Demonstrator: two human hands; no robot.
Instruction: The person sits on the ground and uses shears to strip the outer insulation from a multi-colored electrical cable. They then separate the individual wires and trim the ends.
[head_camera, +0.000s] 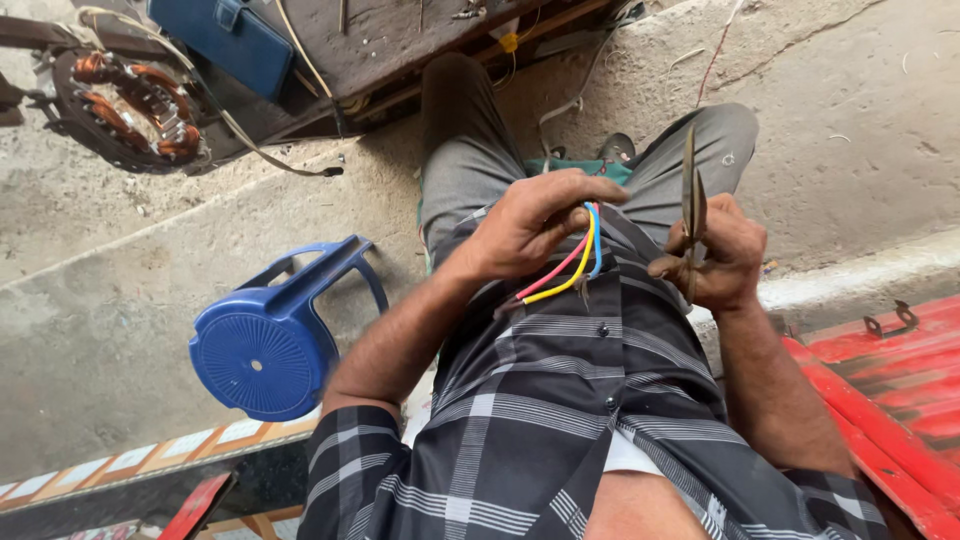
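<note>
My left hand (530, 222) is closed around a bundle of three insulated wires (570, 270), one red, one yellow and one blue, which hang down from the fist over my checked shirt. My right hand (722, 258) grips a pair of scissors (692, 200) by the handles, blades pointing up and nearly closed. The scissors sit a short way right of the wires, not touching them. Both hands are held in front of my stomach, above my grey trousers.
A blue plastic stool (275, 335) stands on the concrete floor to the left. A motor stator with copper windings (135, 100) and a blue case (230, 35) lie at the top left near loose cables. A red metal surface (890, 380) is at the right.
</note>
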